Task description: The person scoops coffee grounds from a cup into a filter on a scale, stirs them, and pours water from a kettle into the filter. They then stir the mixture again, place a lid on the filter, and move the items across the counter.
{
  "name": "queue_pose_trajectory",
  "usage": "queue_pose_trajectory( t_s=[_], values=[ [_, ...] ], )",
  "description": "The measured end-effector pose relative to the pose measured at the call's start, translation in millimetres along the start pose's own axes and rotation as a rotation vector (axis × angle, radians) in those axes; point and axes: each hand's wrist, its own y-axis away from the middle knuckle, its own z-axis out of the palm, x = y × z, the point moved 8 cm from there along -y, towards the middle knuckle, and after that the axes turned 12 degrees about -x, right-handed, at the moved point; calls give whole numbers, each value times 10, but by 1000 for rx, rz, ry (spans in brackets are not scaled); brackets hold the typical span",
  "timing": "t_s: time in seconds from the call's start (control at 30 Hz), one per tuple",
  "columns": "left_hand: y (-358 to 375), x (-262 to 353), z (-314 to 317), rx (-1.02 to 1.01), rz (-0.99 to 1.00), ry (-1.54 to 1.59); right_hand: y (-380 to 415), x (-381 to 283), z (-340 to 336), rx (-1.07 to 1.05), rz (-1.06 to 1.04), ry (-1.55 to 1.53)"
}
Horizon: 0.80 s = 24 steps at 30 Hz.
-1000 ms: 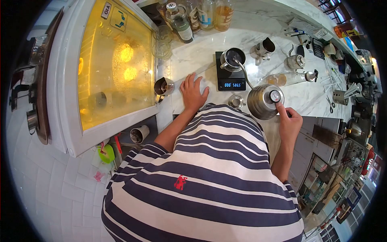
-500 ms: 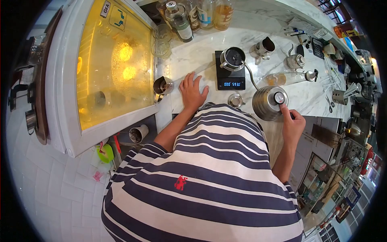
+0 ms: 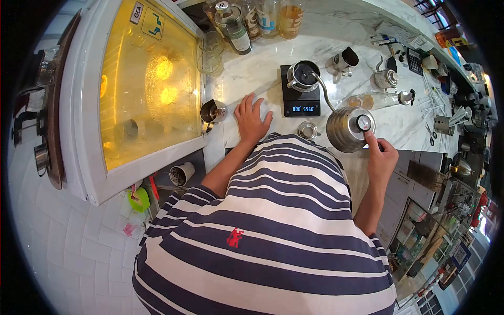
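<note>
My right hand [image 3: 381, 152] is closed around the handle of a steel gooseneck kettle [image 3: 344, 132], with the thumb near the round dial on its lid. The kettle's thin spout [image 3: 326, 94] reaches over a metal vessel [image 3: 303, 75] with dark contents. That vessel stands on a black digital scale [image 3: 301, 100], whose blue display reads about 596. My left hand [image 3: 252, 122] lies flat on the marble counter [image 3: 273, 58], fingers spread, holding nothing. Between the hands, by the counter's front edge, sits a small metal cup [image 3: 307, 130].
To the left stands a yellow-lit glass-front cabinet [image 3: 152, 84], with a metal pitcher [image 3: 212, 111] beside it. Bottles [image 3: 233, 29] line the back. Rightward are another steel pitcher [image 3: 345, 60], a small metal pot [image 3: 386, 79], a lying glass bottle [image 3: 375, 101] and scissors [image 3: 431, 135].
The kettle has shifted slightly left and away from my body. The scale's reading has risen from about 593 to 596. My left hand has stayed in place.
</note>
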Motion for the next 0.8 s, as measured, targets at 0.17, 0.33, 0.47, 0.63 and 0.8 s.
queue_pose_trajectory(
  t_s=[0.17,0.33,0.47,0.63,0.8],
  values=[
    [3,-2,-1,7,5,0,38,-15,-37,7,9,25],
    [-1,-8,13,-12,-11,-6,52,-4,-11,-1,-9,25],
    [-4,-11,13,-19,-16,2,35,-13,14,-19,18,1],
    [2,-17,19,-7,-9,-2,30,-14,24,-2,21,4],
    [3,-2,10,-12,-10,1,-23,150,13,-3,-3,-65]
  ],
)
